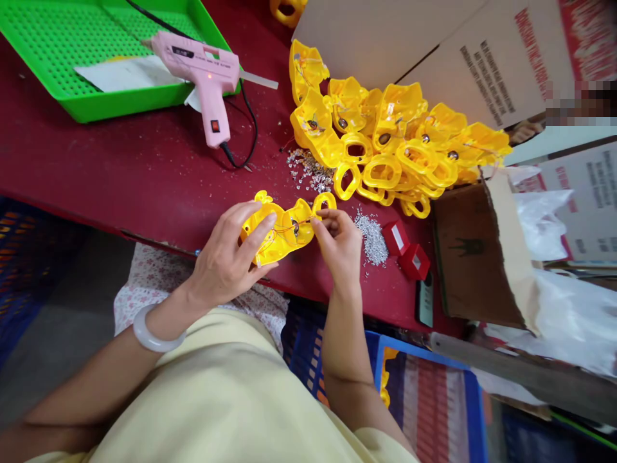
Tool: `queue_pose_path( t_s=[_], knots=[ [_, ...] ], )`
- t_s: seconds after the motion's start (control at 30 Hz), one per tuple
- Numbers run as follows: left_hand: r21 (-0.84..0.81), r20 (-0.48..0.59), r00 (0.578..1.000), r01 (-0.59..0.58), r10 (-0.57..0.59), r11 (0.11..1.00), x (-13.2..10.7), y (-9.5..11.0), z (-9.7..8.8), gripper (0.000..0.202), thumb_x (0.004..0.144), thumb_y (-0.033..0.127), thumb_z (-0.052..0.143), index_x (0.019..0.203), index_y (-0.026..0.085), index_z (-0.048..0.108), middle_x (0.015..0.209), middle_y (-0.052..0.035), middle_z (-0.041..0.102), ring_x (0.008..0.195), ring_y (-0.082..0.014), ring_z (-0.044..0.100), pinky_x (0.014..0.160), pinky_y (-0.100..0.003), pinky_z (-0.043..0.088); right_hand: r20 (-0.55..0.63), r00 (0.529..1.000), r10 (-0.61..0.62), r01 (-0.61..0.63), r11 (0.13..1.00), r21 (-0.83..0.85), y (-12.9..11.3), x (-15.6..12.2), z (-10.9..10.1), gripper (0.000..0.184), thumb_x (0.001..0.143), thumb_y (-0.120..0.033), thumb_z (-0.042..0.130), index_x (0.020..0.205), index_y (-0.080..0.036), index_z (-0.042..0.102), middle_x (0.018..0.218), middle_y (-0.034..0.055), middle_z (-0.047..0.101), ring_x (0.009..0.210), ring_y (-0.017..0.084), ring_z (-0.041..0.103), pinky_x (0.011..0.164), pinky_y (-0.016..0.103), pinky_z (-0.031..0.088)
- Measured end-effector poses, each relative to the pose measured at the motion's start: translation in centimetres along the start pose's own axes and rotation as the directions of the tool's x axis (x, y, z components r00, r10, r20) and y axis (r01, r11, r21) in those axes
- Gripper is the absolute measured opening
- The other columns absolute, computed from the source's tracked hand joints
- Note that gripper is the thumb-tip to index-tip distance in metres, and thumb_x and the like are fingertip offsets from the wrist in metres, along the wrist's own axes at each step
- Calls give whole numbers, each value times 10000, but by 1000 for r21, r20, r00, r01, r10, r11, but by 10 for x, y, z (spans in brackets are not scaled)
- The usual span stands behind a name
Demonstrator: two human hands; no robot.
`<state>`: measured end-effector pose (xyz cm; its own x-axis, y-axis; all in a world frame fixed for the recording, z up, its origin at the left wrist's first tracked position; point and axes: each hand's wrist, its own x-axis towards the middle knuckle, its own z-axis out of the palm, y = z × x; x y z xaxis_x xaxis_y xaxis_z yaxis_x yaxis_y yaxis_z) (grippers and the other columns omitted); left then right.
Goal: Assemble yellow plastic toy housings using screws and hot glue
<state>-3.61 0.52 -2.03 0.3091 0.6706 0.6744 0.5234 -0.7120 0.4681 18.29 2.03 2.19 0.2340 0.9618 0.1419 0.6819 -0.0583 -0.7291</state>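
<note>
A yellow plastic toy shell (282, 244), hollow side up with thin wires and a round metal part inside, is held over the table's front edge. My left hand (231, 247) wraps round its left end, thumb across the inside. At its right end my right hand (340, 241) has thumb and forefinger pinched near the wires; whether they grip a wire or the shell's rim I cannot make out. A yellow ring-shaped end (324, 202) shows just above those fingertips. Small screws (372, 239) lie heaped right of my right hand.
A pink glue gun (207, 83) leans on a green tray (91, 106). Several yellow shells and rings (380, 141) are piled behind, beside small clear-and-metal bits (311, 170). Two red blocks (405, 251), a phone (425, 301) and a cardboard box (475, 251) stand right. Another person's hand (526, 132) shows far right.
</note>
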Motion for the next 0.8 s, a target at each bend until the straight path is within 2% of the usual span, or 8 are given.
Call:
queue_pose_path(
  t_s=[0.07,0.13,0.2,0.3,0.43,0.6,0.7,0.8],
  knots=[
    [-4,-2,1000,-16,16,1000,-1,-1,0,823,828,352,708,1504,215,258,1378,-208,442,1321,-336,436,1073,-531,437,3,996,-88,88,996,-1,-1,0,-3,219,839,-294,617,1038,-202,629,644,-69,513,568,94,477,599,250,412],
    [-9,-4,1000,-17,17,1000,-1,-2,0,823,828,340,709,1505,212,259,1385,-211,436,1330,-336,427,1077,-531,433,30,979,-204,205,977,-56,-1,2,-6,157,856,-259,602,1000,-215,645,662,-61,515,591,99,487,616,254,415],
    [-14,-6,1000,-13,13,1000,-1,-2,0,822,828,338,709,1505,209,261,1388,-213,436,1331,-338,424,1075,-534,435,70,950,-303,310,937,-158,0,3,-10,89,873,-233,585,918,-210,659,714,-33,563,633,108,520,633,260,417],
    [-13,-6,1000,-22,22,1000,0,-2,-1,825,823,341,715,1501,193,269,1380,-221,438,1323,-340,430,1072,-530,439,113,912,-394,407,834,-371,3,4,-18,124,903,-223,561,887,-200,682,802,11,633,677,120,562,629,265,406],
    [-11,2,1000,-28,28,1000,0,-2,0,828,829,349,709,1508,214,256,1380,-208,442,1320,-340,436,1070,-535,439,170,872,-460,473,700,-535,7,-1,-27,182,940,-263,539,963,-223,716,854,33,674,746,138,605,644,265,416],
    [-23,-9,1000,-22,22,999,-1,-3,1,813,832,372,703,1505,235,267,1381,-185,451,1309,-345,446,1064,-545,440,219,798,-561,560,556,-614,9,-6,-29,223,948,-217,523,1050,-231,721,864,33,689,757,136,609,649,264,423],
    [-27,-6,1000,-15,15,1000,0,-3,1,804,836,379,696,1503,242,267,1377,-181,458,1304,-343,453,1067,-547,436,205,799,-565,545,538,-643,11,-10,-26,258,938,-168,512,1083,-232,715,894,32,694,755,131,610,647,263,430],
    [-24,-7,1000,-12,12,1000,1,-2,0,803,835,379,697,1501,241,269,1372,-178,458,1298,-341,458,1066,-544,440,166,819,-549,511,566,-647,14,-14,-22,289,920,-138,505,1111,-223,706,930,42,688,746,129,610,620,259,434]
  ],
)
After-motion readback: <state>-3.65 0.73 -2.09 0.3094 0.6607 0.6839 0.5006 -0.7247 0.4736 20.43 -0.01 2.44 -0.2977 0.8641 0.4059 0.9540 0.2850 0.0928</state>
